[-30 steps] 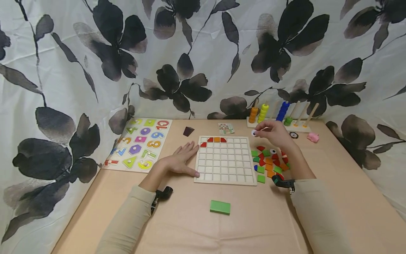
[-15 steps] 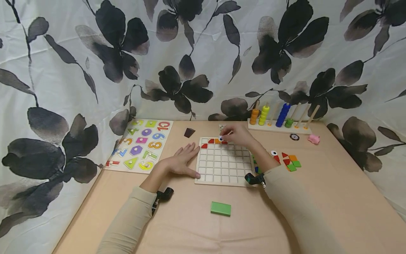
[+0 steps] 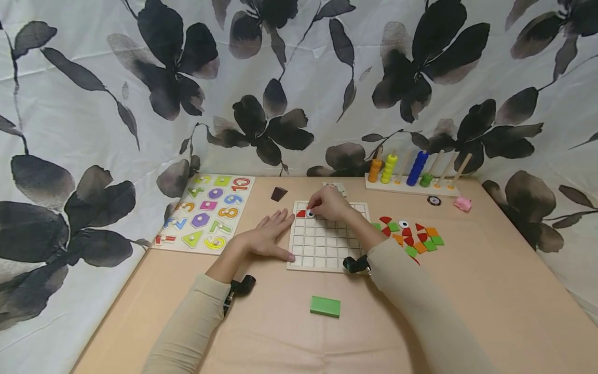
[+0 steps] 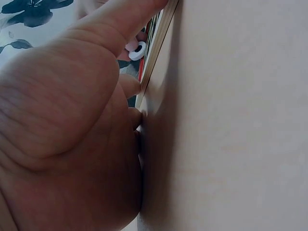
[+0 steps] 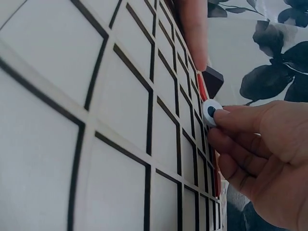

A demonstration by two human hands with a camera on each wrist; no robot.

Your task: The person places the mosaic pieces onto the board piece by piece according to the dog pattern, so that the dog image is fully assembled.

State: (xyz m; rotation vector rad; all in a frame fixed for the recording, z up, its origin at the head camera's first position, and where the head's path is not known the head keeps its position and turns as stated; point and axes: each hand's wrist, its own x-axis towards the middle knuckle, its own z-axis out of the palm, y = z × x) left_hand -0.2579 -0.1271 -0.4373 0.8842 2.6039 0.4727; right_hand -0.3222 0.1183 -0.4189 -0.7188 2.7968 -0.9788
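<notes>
My right hand (image 3: 329, 203) pinches a round white eye piece with a black dot (image 5: 208, 107) between thumb and fingers, at the upper left of a white grid board (image 3: 322, 246). A red piece (image 3: 301, 213) shows in the board's top row, left of the eye piece. The right hand hides the rest of that row in the head view. My left hand (image 3: 263, 240) lies with its fingers extended along the board's left side, its thumb at the lower left corner. In the left wrist view, the left palm (image 4: 62, 106) fills much of the picture beside the board's edge.
Loose red, green and orange pieces (image 3: 420, 246) and another eye piece (image 3: 403, 224) lie right of the board. A green block (image 3: 325, 306) is in front, a number puzzle (image 3: 201, 215) at left. Behind stand a peg stacker (image 3: 411, 186) and a dark block (image 3: 279, 194).
My right hand has carried the eye piece leftward from beside the loose pieces, across the board's top row to its upper left. The left hand has stayed in place.
</notes>
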